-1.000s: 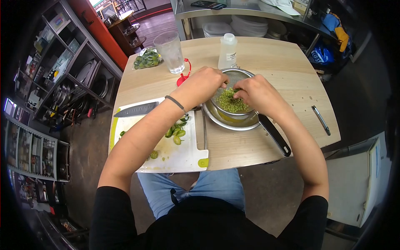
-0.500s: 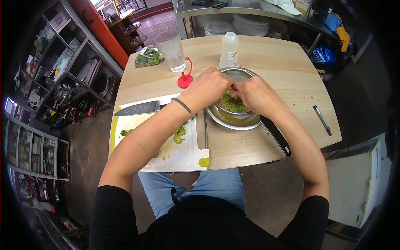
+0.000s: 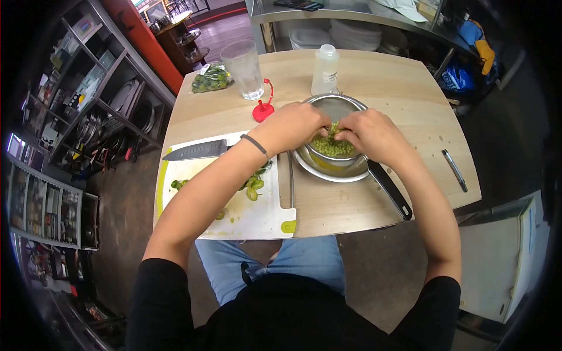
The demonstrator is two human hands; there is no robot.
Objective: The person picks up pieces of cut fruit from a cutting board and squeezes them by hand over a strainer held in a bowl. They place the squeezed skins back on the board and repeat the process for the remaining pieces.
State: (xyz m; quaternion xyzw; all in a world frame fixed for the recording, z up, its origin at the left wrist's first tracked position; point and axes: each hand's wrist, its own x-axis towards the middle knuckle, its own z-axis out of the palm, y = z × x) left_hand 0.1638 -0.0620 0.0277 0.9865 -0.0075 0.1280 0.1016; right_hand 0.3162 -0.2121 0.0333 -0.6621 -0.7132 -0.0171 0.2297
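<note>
My left hand (image 3: 307, 126) and my right hand (image 3: 366, 131) meet over a fine-mesh strainer (image 3: 333, 104) heaped with small round green bits (image 3: 335, 146). The strainer rests in a metal bowl (image 3: 328, 174), its black handle (image 3: 391, 190) pointing toward me. Fingers of both hands are curled in at the green bits, thumbs toward each other. The left fingertips are partly hidden; the right thumb and fingers pinch some of the bits. Left of the bowl, a white cutting board (image 3: 252, 219) carries a kitchen knife (image 3: 196, 150) and cut green pieces (image 3: 253, 188).
Behind the bowl stands a plastic bottle (image 3: 325, 70) without its cap; a red squeeze-bottle cap (image 3: 263, 112) lies beside it to the left. A clear cup (image 3: 243, 70) and a bag of green produce (image 3: 211, 79) are at the back left. A pen (image 3: 455, 169) lies right.
Both hands have drawn slightly apart over the strainer, the right one shifting right, so more green bits show between them. The whole view has shifted slightly.
</note>
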